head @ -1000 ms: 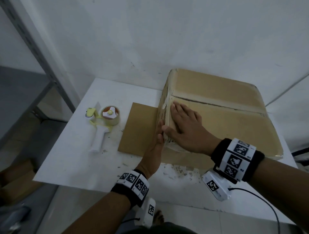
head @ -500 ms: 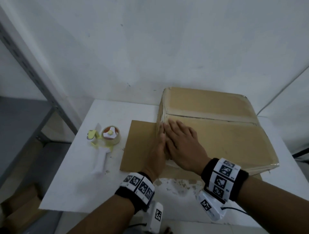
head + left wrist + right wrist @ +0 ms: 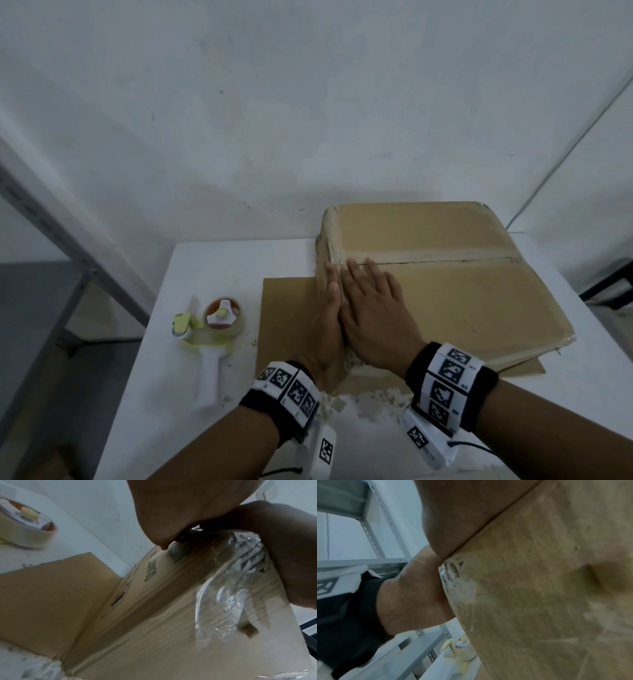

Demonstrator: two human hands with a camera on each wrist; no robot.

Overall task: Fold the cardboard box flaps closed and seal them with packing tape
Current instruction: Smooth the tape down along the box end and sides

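A brown cardboard box (image 3: 455, 294) sits on the white table (image 3: 219, 263) with its top flaps folded flat and a seam running across the middle. My right hand (image 3: 373, 308) lies flat on the top near the left edge, fingers straight. My left hand (image 3: 327, 318) presses flat against the box's left side wall (image 3: 154, 601), where clear tape (image 3: 231, 597) wraps the corner. The tape dispenser (image 3: 212, 342), white-handled with a roll of clear tape, lies on the table to the left, apart from both hands.
A flat cardboard sheet (image 3: 287, 315) lies under the box and sticks out to its left. Paper scraps (image 3: 363, 401) litter the table's front edge. A grey metal shelf frame (image 3: 68, 246) stands at the left. A white wall rises close behind.
Both hands have slid forward along the box's left edge toward the seam, still pressed flat. The head view has tilted up, so the box appears lower in the frame.
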